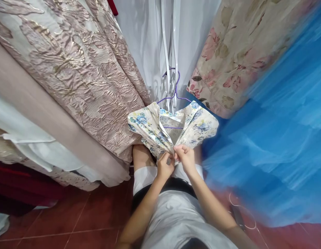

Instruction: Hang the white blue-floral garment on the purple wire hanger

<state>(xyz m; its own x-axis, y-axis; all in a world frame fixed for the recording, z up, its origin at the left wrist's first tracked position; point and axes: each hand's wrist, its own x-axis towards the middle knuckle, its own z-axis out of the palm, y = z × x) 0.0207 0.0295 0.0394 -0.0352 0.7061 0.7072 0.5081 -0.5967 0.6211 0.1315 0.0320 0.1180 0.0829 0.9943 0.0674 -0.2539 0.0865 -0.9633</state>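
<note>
A cream dress with blue flowers [199, 124] hangs in front of me on a purple hanger [177, 84]. Its V-shaped neckline lies open at the top, with the hanger's bar showing inside. Just below the point of the V, my left hand [165, 166] pinches the front edge of the dress. My right hand [185, 155] is closed on the same front edge, close beside and slightly above the left. Any fastening between the fingertips is too small to make out. The lower part of the dress is hidden behind my hands and body.
White curtain-like fabric [139, 38] and white straps [164, 45] hang behind the hanger. A pink embossed gown [98, 83] hangs at left. On the right are a pink-flowered dress [228, 65] and a blue tulle skirt [266, 148]. A power strip [237, 217] with cable lies on the red-tiled floor [80, 214].
</note>
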